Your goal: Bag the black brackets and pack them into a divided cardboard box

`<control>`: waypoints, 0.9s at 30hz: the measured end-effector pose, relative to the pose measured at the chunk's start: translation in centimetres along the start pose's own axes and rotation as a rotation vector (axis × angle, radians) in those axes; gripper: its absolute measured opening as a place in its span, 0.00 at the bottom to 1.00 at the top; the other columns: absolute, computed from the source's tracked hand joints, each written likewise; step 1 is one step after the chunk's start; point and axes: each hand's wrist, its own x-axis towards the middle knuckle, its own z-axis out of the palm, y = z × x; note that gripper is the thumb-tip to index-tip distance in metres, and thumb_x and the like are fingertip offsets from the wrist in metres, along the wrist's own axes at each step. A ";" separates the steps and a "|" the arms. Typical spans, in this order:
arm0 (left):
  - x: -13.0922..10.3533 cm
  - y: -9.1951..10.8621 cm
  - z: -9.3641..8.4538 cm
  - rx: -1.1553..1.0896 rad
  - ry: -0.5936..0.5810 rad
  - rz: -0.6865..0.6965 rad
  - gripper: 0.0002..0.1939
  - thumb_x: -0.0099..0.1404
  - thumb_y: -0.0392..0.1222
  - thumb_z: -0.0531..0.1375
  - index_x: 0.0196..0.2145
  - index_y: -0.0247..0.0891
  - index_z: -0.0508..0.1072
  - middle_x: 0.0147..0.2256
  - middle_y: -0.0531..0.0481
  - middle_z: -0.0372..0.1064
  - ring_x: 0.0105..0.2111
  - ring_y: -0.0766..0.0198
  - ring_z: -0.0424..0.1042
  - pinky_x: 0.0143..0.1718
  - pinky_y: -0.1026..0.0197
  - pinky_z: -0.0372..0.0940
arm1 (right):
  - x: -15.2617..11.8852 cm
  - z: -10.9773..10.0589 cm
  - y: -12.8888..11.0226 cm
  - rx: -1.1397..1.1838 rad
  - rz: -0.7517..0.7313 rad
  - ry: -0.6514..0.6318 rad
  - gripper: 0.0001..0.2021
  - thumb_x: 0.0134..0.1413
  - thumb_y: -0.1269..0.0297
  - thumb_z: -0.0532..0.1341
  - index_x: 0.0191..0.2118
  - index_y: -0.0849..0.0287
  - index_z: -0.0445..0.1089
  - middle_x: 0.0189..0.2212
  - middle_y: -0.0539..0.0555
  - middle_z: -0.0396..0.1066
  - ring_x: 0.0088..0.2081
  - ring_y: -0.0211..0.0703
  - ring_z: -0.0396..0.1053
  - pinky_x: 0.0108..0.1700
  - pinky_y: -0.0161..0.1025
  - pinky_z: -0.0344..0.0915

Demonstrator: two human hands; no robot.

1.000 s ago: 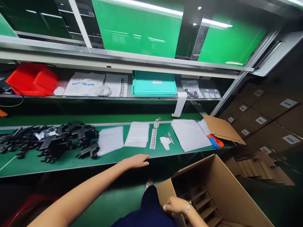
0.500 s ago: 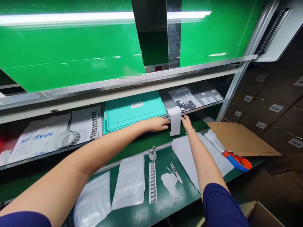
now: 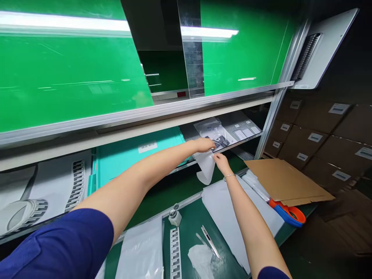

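Note:
A white paper strip [image 3: 207, 167] hangs twisted over the front edge of the shelf, its lower end curling to the left. At its top, my left hand [image 3: 205, 144] is closed, thumb and fingers together on the strip. Just below and to the right, my right hand [image 3: 222, 163] pinches the strip's right edge. Behind my left hand lies a clear plastic bag [image 3: 207, 126] with dark pieces inside. A teal plastic case [image 3: 122, 155] rests on the shelf under my left forearm.
On the green bench [image 3: 229, 267] are a small white bottle [image 3: 174, 217], a printed label strip [image 3: 175, 252], metal tweezers [image 3: 210, 242], plastic bags [image 3: 142, 252] and white sheets [image 3: 221, 205]. At right are cardboard [image 3: 286, 180] and an orange-blue looped handle [image 3: 290, 213]. Stacked cartons [image 3: 319, 155] stand beyond.
Both hands have come together on the white strip; my left hand moved right to its top. The strip, hanging straight before, is now twisted. The view has shifted right.

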 end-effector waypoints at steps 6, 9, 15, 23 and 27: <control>4.6 -0.3 2.1 0.057 -0.069 0.105 0.14 0.56 0.26 0.56 0.36 0.38 0.77 0.43 0.47 0.74 0.47 0.58 0.66 0.44 0.63 0.58 | -0.4 -2.8 0.0 -0.028 -0.026 -0.029 0.12 0.46 0.55 0.61 0.22 0.57 0.67 0.20 0.46 0.64 0.26 0.37 0.56 0.32 0.34 0.53; 5.8 -1.0 2.5 0.061 -0.079 0.112 0.10 0.55 0.28 0.58 0.31 0.37 0.76 0.37 0.46 0.74 0.44 0.57 0.67 0.45 0.61 0.57 | -0.1 -2.8 -0.4 -0.003 -0.025 -0.049 0.12 0.48 0.55 0.60 0.22 0.58 0.67 0.20 0.47 0.64 0.25 0.37 0.56 0.30 0.34 0.51; 5.9 -2.2 2.5 0.048 -0.095 0.089 0.07 0.58 0.34 0.58 0.32 0.38 0.76 0.32 0.49 0.74 0.36 0.60 0.68 0.41 0.61 0.57 | 0.7 -1.0 -0.9 0.142 -0.023 0.004 0.16 0.47 0.53 0.62 0.19 0.59 0.62 0.17 0.45 0.55 0.25 0.35 0.49 0.29 0.35 0.46; 5.1 -3.0 2.0 -0.064 -0.104 0.028 0.08 0.59 0.36 0.58 0.35 0.37 0.77 0.35 0.49 0.75 0.36 0.62 0.69 0.39 0.63 0.59 | 0.2 2.9 -0.7 0.507 0.112 0.127 0.14 0.46 0.51 0.60 0.27 0.59 0.67 0.21 0.46 0.61 0.26 0.35 0.57 0.29 0.33 0.56; 4.7 -3.2 2.0 -0.154 -0.107 -0.011 0.08 0.57 0.35 0.58 0.33 0.36 0.77 0.33 0.49 0.75 0.34 0.62 0.69 0.38 0.63 0.61 | 0.2 3.7 -1.0 0.647 0.162 0.144 0.15 0.42 0.51 0.63 0.28 0.59 0.67 0.22 0.48 0.65 0.27 0.37 0.61 0.30 0.34 0.59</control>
